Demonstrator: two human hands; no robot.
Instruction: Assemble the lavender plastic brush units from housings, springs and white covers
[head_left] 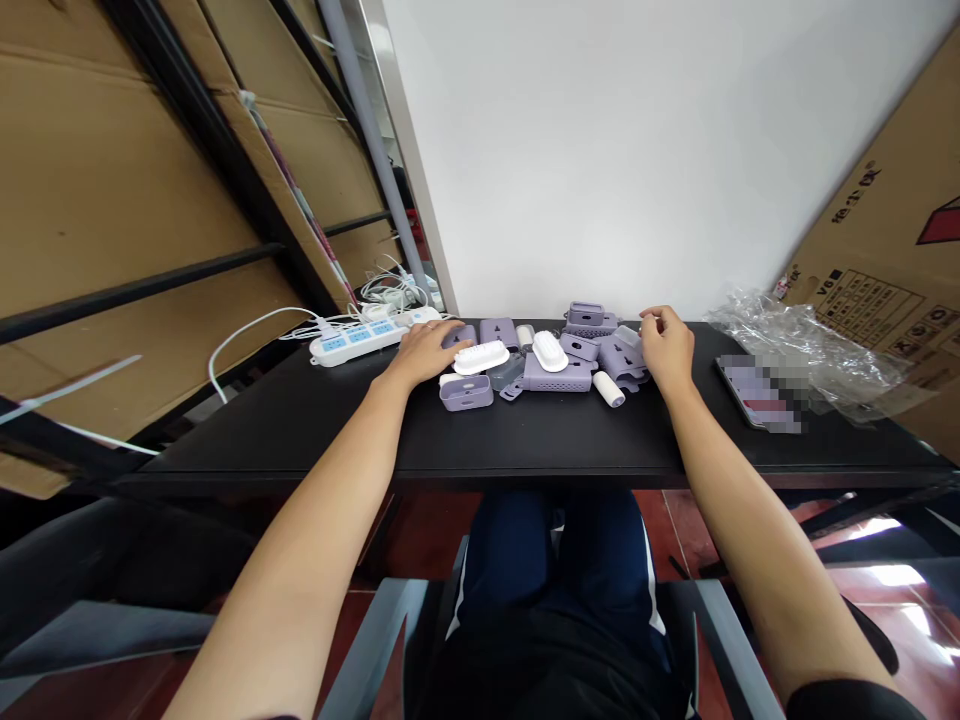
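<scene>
Purple-grey plastic shells point(562, 375), some perforated, lie in one loose heap at the middle of the black tabletop point(330, 420), between the two hands I am watching from afar. Among them I can pick out two white, slotted oval plastic pieces point(481, 357), a short white plastic cylinder point(608, 390) near the front edge of the heap, and an open-topped purple oval frame point(466, 394) at the front left.

At the left end, the left hand point(431, 348) rests with its fingers extended and loosely parted, over or against the nearest shells; I cannot tell which. At the right end, the right hand point(667, 345) sits beside a shell with its fingers curled in, and whether anything is inside them I cannot tell.

As for progress, I would judge the handling barely begun: the parts lie mixed and at different angles, with no sorted row or separate group that I can see. Whether any shells are already joined is too small to make out, so nearly everything appears left.
</scene>
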